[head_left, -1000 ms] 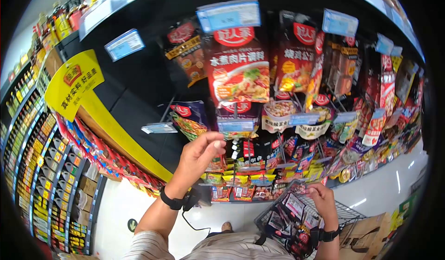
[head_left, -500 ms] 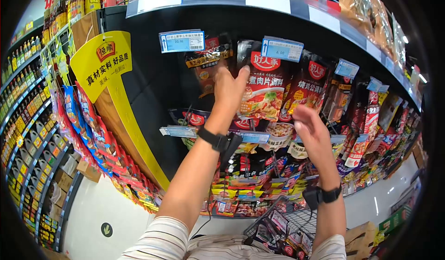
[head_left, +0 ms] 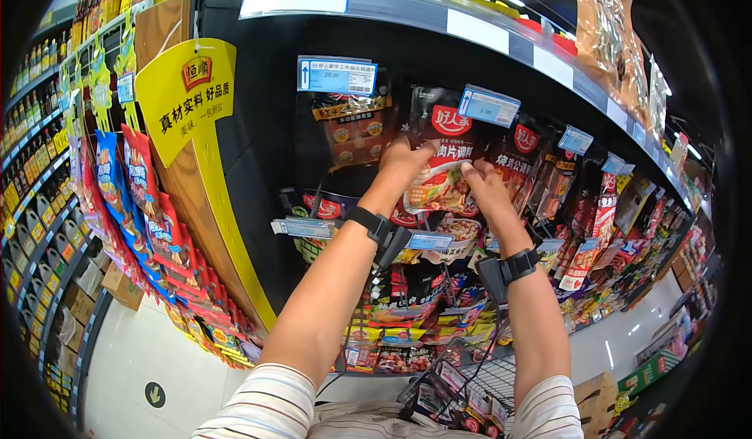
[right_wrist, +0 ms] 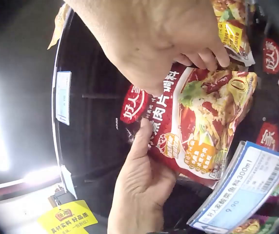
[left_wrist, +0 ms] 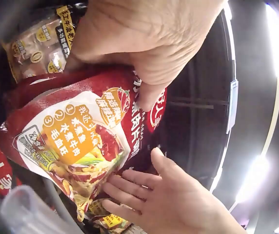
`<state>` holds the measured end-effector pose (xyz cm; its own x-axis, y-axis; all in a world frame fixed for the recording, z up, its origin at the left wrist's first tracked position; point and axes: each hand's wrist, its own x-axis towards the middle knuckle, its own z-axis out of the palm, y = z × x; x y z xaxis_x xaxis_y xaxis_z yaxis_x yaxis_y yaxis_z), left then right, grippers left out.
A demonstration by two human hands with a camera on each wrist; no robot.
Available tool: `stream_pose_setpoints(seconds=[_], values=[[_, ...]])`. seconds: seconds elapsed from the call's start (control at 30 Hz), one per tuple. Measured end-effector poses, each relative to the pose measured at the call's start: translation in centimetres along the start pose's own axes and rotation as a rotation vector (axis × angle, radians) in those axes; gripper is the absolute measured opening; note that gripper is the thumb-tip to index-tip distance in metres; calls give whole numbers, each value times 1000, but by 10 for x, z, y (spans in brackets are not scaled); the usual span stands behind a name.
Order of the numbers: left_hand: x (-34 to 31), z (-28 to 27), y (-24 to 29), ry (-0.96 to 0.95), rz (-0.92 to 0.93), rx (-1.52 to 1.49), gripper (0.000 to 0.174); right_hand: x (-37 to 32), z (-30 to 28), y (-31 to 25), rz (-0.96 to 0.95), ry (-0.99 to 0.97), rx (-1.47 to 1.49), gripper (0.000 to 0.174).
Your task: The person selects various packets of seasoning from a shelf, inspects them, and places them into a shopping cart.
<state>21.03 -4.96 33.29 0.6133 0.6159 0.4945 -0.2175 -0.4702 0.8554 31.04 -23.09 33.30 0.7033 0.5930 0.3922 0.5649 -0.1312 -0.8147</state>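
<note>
Below the blue price tag point(head_left: 489, 106), the red seasoning packet point(head_left: 441, 183) is hanging while the left hand point(head_left: 402, 163) is pinching its left edge and the right hand point(head_left: 495, 194), newly arriving, fingers straight and slightly apart, is meeting its right, apparently making this two-handed.

The seasoning packet point(head_left: 441, 179) is mostly deep red with white lettering; the sign point(head_left: 188, 98) at ten o'clock, yellow; the sleeve point(head_left: 262, 408) at seven, white, striped apparently in brown.
</note>
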Motion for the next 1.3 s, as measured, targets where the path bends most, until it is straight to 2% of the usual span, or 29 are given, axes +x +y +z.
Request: stream_pose_setpoints(seconds=[0.13,0.23,0.27,0.37,0.5,0.53,0.63,0.67,0.8,1.07,1.17,1.2,1.3], values=[[-2,0,-4,0,-5,-80,52,2,12,1,70,62,30,77],[-3,2,-6,5,6,-298,47,0,13,-6,96,-34,60,80],[-1,5,-8,0,20,-395,46,7,7,-1,124,-96,49,88],[-6,6,2,-9,-101,-575,42,9,13,8,187,54,78,98],[-15,7,8,-95,-128,-780,34,7,6,18,123,164,107,97],[-15,8,10,-128,-127,-885,28,3,5,16,81,144,136,89],[-19,7,16,-129,-192,-908,23,-7,-3,6,-45,84,223,67],[-21,7,19,-156,-200,-956,20,-9,-9,3,-53,65,181,68],[-30,5,29,-196,-195,-987,20,-12,-17,9,-53,-56,421,77],[-37,0,42,-222,-228,-1064,22,-21,-34,5,-95,-43,421,82],[-42,-5,47,-240,-235,-1053,22,-22,-44,4,-102,-72,436,81],[-44,-5,48,-227,-239,-1038,22,-21,-45,5,-102,-78,483,73],[-49,-5,48,-239,-226,-1022,22,-32,-53,-8,-59,-181,530,64]])
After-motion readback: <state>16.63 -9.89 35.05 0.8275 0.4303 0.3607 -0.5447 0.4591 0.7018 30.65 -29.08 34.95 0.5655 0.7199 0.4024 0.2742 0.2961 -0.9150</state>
